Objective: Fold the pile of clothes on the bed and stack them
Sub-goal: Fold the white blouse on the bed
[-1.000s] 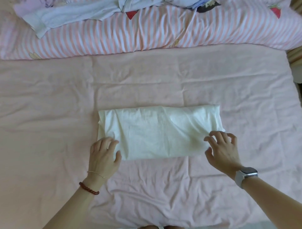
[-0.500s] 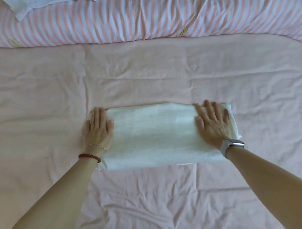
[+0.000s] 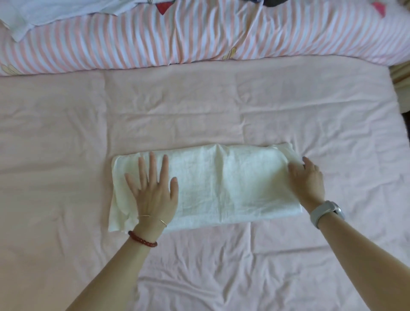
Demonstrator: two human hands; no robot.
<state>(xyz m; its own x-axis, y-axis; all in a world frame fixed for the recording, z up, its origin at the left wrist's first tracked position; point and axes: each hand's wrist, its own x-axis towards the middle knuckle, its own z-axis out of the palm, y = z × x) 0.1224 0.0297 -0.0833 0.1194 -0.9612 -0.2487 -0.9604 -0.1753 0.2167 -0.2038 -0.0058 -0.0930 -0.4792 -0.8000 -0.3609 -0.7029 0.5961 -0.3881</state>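
Folded white cloth (image 3: 221,188) lies across the middle of the bed (image 3: 66,133), a long band running left to right on the pink sheet (image 3: 199,266), its left end a little loose and spilling toward the near side. We see our left hand (image 3: 153,191) laid flat on the cloth's left part, fingers straight and spread, palm down, pressing on the fabric with nothing grasped. Our right hand (image 3: 307,179) is at the cloth's right end, its fingers bent over the edge there and touching the fabric; the fingertips are hidden by the hand itself, so we cannot tell whether that grip has closed on the edge or merely rests against it. A red bead bracelet (image 3: 142,240) and a thin gold bangle (image 3: 153,218) circle the left wrist, and a grey watch (image 3: 326,210) sits on the right wrist. Both forearms come in from the near edge of the view. Along the far side of the bed stretches a pink-and-white striped quilt (image 3: 199,37), bunched into a long roll. On top of it, at the far left, lies a pale lilac garment (image 3: 55,11) that is still unfolded, and a bit of dark fabric (image 3: 273,2) shows at the far edge, farther right, cut off by the frame.
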